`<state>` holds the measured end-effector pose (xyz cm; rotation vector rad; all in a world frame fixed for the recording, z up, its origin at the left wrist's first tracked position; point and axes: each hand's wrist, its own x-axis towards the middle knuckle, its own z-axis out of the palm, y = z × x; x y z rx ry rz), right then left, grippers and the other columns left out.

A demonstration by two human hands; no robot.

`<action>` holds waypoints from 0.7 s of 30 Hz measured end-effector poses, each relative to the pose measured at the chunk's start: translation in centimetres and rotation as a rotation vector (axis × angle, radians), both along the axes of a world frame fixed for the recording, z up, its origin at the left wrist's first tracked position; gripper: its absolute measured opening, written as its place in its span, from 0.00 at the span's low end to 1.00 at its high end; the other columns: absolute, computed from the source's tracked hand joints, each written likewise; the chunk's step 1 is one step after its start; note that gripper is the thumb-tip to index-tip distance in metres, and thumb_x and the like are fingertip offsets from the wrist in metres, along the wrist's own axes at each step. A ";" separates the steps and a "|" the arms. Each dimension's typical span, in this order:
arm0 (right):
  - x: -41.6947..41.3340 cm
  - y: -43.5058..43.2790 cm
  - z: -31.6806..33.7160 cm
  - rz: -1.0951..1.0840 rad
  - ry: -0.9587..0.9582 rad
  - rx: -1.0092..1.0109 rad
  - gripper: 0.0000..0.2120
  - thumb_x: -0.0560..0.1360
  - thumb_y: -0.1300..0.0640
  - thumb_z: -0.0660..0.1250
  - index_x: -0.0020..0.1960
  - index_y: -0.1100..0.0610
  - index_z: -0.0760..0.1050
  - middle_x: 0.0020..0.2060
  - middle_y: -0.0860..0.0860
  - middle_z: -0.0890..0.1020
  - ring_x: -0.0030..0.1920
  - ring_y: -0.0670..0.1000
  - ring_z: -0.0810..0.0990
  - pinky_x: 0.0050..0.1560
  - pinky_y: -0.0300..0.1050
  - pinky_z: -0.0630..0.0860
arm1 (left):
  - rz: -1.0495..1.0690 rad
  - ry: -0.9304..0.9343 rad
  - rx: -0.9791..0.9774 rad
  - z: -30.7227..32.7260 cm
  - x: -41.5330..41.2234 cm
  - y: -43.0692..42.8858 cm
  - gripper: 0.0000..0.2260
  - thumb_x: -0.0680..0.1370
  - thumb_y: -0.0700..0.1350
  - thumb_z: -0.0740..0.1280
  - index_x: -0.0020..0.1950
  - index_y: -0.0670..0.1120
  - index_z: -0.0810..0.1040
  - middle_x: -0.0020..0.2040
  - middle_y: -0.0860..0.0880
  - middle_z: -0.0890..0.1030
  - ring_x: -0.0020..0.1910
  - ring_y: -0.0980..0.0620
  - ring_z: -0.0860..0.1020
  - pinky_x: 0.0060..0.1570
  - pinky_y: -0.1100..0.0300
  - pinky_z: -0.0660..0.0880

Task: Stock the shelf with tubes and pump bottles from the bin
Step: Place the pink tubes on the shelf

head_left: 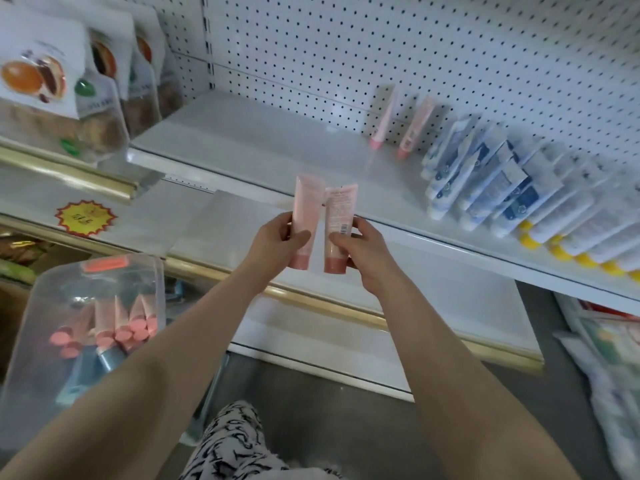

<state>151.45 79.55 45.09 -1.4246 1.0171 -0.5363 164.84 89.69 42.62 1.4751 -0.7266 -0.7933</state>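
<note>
Left grip (277, 237) curled round a pink tube (304, 209), cap down; right grip (363, 252) pinches 2nd pink tube (341, 209), cap down, side by side w/ the 1st. Shelf (270, 147) just beyond both grips; 2 shelved pink tubes (382, 119) up-right of right grip. Bin (31, 334) w/ more tubes down-left of left grip

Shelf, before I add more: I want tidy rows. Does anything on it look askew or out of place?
Nothing spilled or damaged. The two pink tubes at the back lean against the pegboard with a gap between, unlike the packed white-and-blue tubes.
</note>
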 end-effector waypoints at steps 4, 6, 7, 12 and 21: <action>-0.9 -2.2 1.1 -0.068 -0.049 -0.038 0.18 0.75 0.62 0.69 0.63 0.56 0.73 0.51 0.53 0.83 0.48 0.53 0.83 0.46 0.46 0.79 | -0.046 -0.017 -0.049 1.7 -0.2 -3.1 0.11 0.77 0.37 0.67 0.59 0.46 0.76 0.48 0.48 0.82 0.44 0.52 0.80 0.36 0.64 0.77; -1.1 -3.5 1.6 -0.098 -0.065 -0.052 0.18 0.75 0.62 0.69 0.64 0.56 0.72 0.52 0.54 0.83 0.50 0.54 0.83 0.49 0.47 0.80 | -0.074 -0.025 -0.072 2.3 -0.1 -4.9 0.11 0.77 0.37 0.67 0.58 0.46 0.76 0.47 0.49 0.82 0.43 0.53 0.79 0.36 0.65 0.76; -1.1 -4.1 1.8 -0.115 -0.076 -0.055 0.18 0.75 0.62 0.69 0.64 0.55 0.72 0.52 0.54 0.83 0.50 0.54 0.83 0.50 0.48 0.80 | -0.086 -0.033 -0.080 2.5 0.2 -5.9 0.11 0.77 0.36 0.67 0.58 0.46 0.76 0.47 0.49 0.81 0.43 0.53 0.79 0.36 0.65 0.76; -0.5 -8.1 2.7 -0.201 -0.116 -0.105 0.16 0.75 0.64 0.69 0.60 0.54 0.71 0.48 0.54 0.84 0.46 0.53 0.84 0.49 0.48 0.81 | -0.139 -0.109 -0.107 3.2 2.2 -11.1 0.10 0.77 0.36 0.66 0.57 0.43 0.77 0.45 0.46 0.79 0.41 0.52 0.75 0.35 0.65 0.74; 3.4 -16.4 3.6 -0.374 -0.045 -0.236 0.25 0.74 0.64 0.71 0.67 0.52 0.67 0.53 0.53 0.83 0.49 0.50 0.83 0.49 0.50 0.82 | -0.204 -0.205 -0.118 3.5 8.0 -22.1 0.12 0.75 0.37 0.68 0.58 0.44 0.78 0.49 0.44 0.81 0.42 0.51 0.77 0.38 0.61 0.76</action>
